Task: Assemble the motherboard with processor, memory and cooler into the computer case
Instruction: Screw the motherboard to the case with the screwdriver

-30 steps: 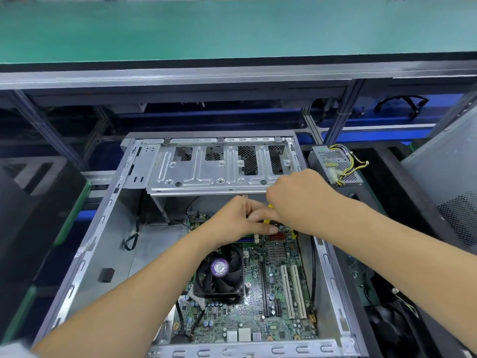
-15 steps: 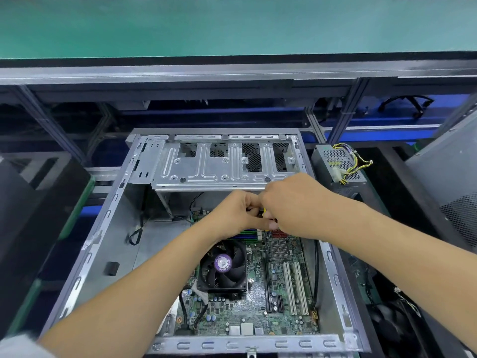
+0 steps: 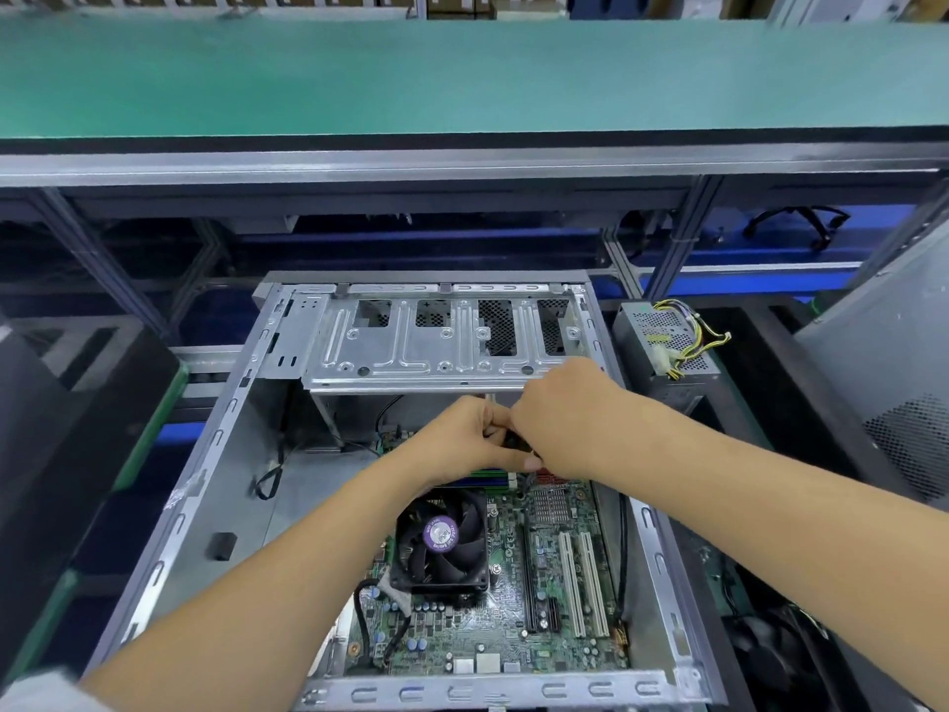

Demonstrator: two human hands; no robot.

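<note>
A green board point(image 3: 513, 614) is lying in a grey case point(image 3: 205, 485), showing white slots point(image 3: 585, 583); a purple label is topping the black fan point(image 3: 441, 544); yellow wires point(image 3: 688, 341) are trailing beneath a teal shelf point(image 3: 462, 79).

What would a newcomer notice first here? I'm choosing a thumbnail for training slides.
Both hands, left and right, meet over the far end of the motherboard in the open case, pinching something small. Nearer sits the black cooler fan with its purple hub.
</note>
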